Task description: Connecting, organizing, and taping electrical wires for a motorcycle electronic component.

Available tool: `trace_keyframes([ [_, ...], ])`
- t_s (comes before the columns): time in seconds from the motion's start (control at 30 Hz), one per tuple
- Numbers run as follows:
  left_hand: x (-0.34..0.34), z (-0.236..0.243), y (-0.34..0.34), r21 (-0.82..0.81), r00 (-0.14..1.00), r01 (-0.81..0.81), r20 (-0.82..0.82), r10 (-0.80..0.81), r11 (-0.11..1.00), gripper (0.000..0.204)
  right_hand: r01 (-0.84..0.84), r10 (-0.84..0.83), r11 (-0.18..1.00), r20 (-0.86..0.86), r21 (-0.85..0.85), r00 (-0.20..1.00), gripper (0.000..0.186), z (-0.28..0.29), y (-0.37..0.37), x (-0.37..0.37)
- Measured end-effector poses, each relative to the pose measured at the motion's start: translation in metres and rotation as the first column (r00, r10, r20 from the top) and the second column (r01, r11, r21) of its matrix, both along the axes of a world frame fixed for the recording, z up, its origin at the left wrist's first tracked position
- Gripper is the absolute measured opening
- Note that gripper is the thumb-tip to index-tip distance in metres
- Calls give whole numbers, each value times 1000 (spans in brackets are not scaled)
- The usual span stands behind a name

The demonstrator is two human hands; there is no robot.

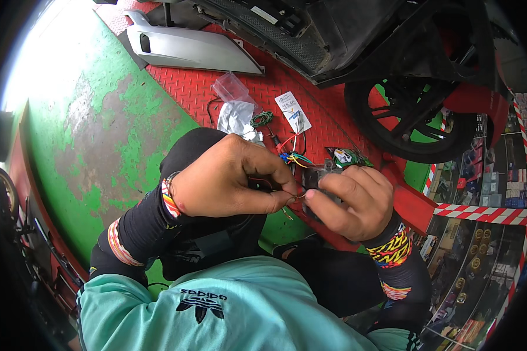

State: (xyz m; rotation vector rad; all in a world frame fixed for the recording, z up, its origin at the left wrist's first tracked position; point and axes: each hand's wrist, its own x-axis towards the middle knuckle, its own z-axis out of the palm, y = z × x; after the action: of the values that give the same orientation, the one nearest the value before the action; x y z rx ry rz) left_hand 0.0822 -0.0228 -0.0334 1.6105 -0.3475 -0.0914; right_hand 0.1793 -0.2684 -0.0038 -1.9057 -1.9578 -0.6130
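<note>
My left hand (234, 178) pinches a thin wire (300, 196) between thumb and index finger, in front of my body. Close on its right, my right hand (354, 202) has its fingers curled at the other side of the same wire, with thumb and forefinger near together. Just beyond the fingertips lies a bundle of coloured wires (298, 159) in blue, yellow, green and red. A coil of green wire (262, 119) rests farther off, beside a crumpled silver bag (239, 120). Part of the wire between my hands is hidden by the fingers.
A white card (293, 112) and a clear plastic box (231, 88) lie on the red treadplate (181, 90). Behind them is a silver body panel (193, 51). A motorbike's black wheel (413, 120) stands at the right, near a glass display case (474, 257) edged with red-and-white tape.
</note>
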Motion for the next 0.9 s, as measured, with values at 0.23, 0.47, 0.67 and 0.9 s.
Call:
trace_keyframes([
  [0.23,0,0,-1,-13,999,-19,-32,19,1000,7,29,-30,998,-31,-57,999,17,2,6,-8],
  [0.47,1,-8,-1,69,985,-76,159,64,995,9,17,-510,858,-855,-514,-91,17,24,21,-20],
  [0.67,1,-4,0,62,994,-49,102,43,997,8,-65,-463,881,-824,-469,-325,19,18,12,-17],
  [0.9,0,-2,-1,-50,999,-1,-32,0,999,8,63,-68,997,-112,-50,991,33,3,2,0],
])
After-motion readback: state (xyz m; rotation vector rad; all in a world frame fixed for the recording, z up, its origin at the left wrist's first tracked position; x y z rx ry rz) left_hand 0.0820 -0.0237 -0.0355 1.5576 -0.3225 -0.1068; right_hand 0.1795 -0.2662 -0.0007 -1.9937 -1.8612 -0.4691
